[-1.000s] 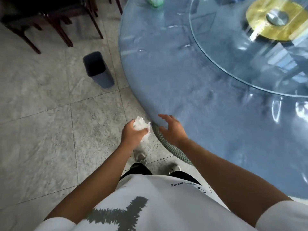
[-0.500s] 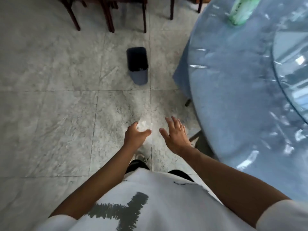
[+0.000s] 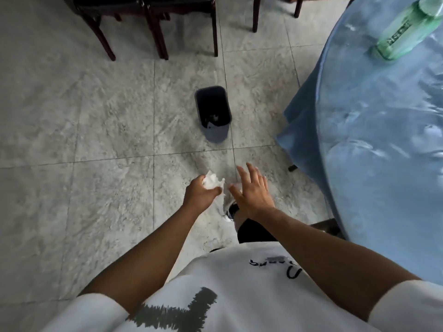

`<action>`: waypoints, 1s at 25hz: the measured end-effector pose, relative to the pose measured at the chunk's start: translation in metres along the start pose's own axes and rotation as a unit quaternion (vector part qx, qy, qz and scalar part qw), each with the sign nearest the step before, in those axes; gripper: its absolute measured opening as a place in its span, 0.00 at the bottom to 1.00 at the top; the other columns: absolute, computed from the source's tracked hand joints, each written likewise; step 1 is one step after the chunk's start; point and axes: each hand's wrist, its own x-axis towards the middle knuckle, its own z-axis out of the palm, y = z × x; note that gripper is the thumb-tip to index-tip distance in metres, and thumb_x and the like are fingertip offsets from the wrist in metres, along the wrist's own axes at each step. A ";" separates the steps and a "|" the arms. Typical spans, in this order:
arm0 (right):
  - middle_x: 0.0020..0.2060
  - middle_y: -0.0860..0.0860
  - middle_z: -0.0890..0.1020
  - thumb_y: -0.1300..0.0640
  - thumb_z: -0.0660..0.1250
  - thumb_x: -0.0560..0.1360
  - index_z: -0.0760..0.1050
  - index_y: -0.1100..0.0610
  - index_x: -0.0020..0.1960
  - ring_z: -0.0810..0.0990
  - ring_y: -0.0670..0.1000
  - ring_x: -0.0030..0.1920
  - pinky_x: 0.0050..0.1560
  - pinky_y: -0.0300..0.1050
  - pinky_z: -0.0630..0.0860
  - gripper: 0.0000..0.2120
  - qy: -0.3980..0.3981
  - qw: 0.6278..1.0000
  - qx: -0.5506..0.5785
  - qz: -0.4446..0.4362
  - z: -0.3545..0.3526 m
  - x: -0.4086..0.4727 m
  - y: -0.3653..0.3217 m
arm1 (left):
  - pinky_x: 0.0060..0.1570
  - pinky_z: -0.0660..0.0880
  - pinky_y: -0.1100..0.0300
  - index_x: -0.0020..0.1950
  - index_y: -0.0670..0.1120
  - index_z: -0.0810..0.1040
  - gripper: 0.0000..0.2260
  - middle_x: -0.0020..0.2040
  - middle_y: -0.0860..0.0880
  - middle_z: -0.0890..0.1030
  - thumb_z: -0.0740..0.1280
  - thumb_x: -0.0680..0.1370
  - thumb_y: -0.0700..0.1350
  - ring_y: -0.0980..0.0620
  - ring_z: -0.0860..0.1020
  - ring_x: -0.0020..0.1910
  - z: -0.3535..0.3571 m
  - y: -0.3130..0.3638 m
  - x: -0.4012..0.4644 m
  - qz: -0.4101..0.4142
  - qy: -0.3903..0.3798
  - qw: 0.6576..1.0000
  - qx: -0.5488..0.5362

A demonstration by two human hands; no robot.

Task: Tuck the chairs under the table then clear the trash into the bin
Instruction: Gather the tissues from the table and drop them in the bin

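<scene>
Single head-worn wide-angle view, looking steeply down and forward over own torso and both forearms; tiled floor (image 3: 107,140) close below, bin (image 3: 213,116) ahead near centre, table (image 3: 383,140) edge filling right side.

The bin (image 3: 213,115) is standing on the floor (image 3: 96,140), left of the worktop (image 3: 383,140). Chairs (image 3: 153,15) are standing far behind it. A bottle (image 3: 405,29) is lying on the worktop's far part. Crumpled paper (image 3: 212,182) is sitting in the left hand (image 3: 200,194), near the bin, just left of the right hand (image 3: 254,192).
</scene>
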 end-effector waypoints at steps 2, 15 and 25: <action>0.83 0.53 0.46 0.36 0.53 0.83 0.50 0.48 0.83 0.43 0.57 0.83 0.81 0.61 0.42 0.33 0.002 1.000 0.022 -0.001 -0.004 0.056 -0.012 | 0.42 0.71 0.59 0.61 0.45 0.79 0.20 0.54 0.48 0.83 0.77 0.72 0.51 0.46 0.81 0.53 -0.026 0.032 0.045 -0.001 0.002 1.000 0.005; 0.83 0.55 0.48 0.38 0.51 0.84 0.50 0.50 0.83 0.43 0.59 0.83 0.80 0.59 0.42 0.32 -0.024 0.997 0.041 0.067 -0.079 0.318 -0.081 | 0.47 0.70 0.60 0.65 0.44 0.75 0.20 0.66 0.44 0.79 0.72 0.77 0.51 0.44 0.77 0.59 -0.133 0.199 0.300 0.006 -0.061 0.975 0.211; 0.83 0.55 0.45 0.29 0.39 0.77 0.45 0.48 0.83 0.38 0.60 0.82 0.79 0.63 0.33 0.40 0.054 0.942 0.035 0.328 -0.027 0.485 -0.101 | 0.52 0.78 0.48 0.58 0.45 0.77 0.17 0.57 0.40 0.80 0.72 0.73 0.51 0.37 0.79 0.57 -0.126 0.229 0.556 0.146 -0.230 0.857 0.437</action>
